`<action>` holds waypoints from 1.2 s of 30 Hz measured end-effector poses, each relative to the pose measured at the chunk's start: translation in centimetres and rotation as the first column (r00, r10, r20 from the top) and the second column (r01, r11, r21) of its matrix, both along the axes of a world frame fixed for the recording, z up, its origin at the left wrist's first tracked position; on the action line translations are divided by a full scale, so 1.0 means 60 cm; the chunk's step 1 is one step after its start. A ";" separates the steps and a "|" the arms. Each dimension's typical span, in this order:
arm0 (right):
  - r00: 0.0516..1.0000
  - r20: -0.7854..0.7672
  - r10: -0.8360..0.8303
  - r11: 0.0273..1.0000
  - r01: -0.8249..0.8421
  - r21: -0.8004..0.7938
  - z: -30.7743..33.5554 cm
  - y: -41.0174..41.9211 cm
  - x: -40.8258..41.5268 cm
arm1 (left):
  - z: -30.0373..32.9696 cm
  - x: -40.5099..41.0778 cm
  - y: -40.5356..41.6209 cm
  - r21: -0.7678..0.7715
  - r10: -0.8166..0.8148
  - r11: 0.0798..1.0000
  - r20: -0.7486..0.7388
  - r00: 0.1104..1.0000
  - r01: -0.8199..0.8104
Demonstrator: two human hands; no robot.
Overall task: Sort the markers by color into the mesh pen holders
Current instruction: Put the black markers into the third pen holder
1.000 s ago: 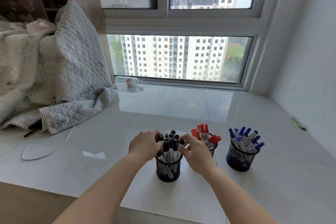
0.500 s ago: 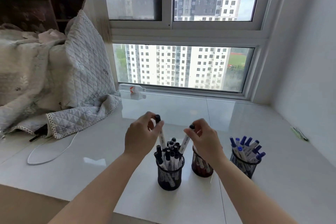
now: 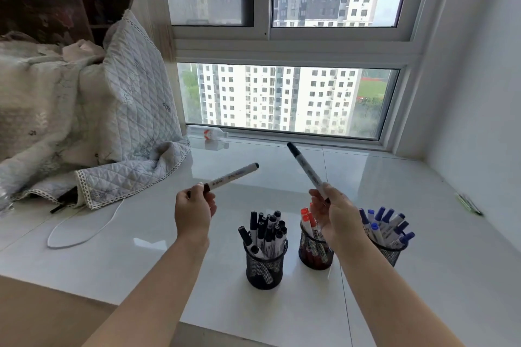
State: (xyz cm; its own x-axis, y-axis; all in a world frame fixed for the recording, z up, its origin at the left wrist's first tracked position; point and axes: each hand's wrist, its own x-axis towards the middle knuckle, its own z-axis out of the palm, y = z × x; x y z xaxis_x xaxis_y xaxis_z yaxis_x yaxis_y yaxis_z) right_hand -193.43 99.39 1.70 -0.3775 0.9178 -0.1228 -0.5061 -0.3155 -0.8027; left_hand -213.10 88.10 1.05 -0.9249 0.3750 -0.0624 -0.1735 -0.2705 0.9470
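Three black mesh holders stand in a row on the white sill. The left holder (image 3: 264, 270) is full of black-capped markers, the middle holder (image 3: 311, 255) has red markers, and the right holder (image 3: 390, 253) has blue ones. My left hand (image 3: 193, 213) grips one black marker (image 3: 235, 176) by its cap end, raised above and left of the holders and pointing up-right. My right hand (image 3: 334, 213) pinches a second black marker (image 3: 306, 169) that points up-left, above the red holder, which it partly hides.
A quilted blanket (image 3: 118, 110) is heaped at the left over a wooden shelf, with a white cable (image 3: 81, 234) looping out below it. A small bottle (image 3: 208, 132) lies by the window frame. A green object (image 3: 469, 204) lies by the right wall.
Both hands have lifted a black marker each out of the left holder, risen and spread apart. The camera has tilted upward.
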 end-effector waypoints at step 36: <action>0.633 0.643 -0.432 0.689 -0.228 0.688 -0.108 -0.052 -0.028 | -0.074 0.014 0.000 -0.381 -0.304 0.910 -0.354 0.885 0.161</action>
